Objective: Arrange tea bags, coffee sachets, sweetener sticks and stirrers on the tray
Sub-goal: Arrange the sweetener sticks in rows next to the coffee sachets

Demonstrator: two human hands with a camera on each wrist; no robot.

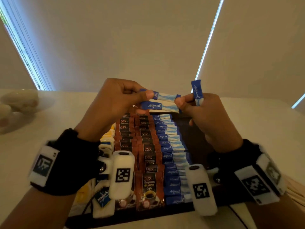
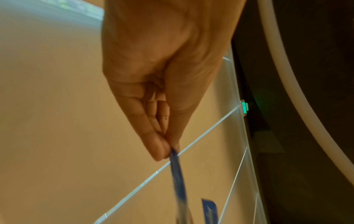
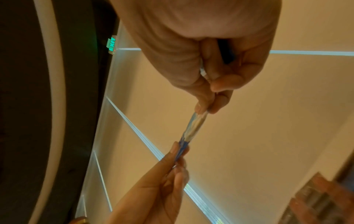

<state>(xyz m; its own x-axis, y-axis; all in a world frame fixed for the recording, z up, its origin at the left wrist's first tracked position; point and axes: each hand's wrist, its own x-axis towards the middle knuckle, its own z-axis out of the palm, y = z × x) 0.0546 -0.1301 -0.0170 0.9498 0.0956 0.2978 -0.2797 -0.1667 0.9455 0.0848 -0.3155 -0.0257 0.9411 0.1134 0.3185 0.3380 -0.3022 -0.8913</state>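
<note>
Both hands are raised over the far end of the dark tray [image 1: 140,218]. My left hand [image 1: 148,96] pinches the blue ends of two blue-and-white sweetener sticks [image 1: 166,97], held level. My right hand [image 1: 179,103] pinches their other ends and also holds a third stick [image 1: 197,90] upright. In the left wrist view the left hand [image 2: 170,150] pinches a stick [image 2: 178,174]. In the right wrist view the right hand [image 3: 206,109] grips the stick [image 3: 195,124]. On the tray lie a column of sweetener sticks [image 1: 166,146], two columns of brown coffee sachets [image 1: 148,162] and tea bags [image 1: 102,194] at the left.
A bare dark strip of the tray [image 1: 196,129] lies right of the sweetener column. Pale wooden strips [image 1: 294,185] show at the right edge behind my wrist. White ceramic pieces [image 1: 18,100] stand at the far left of the white table.
</note>
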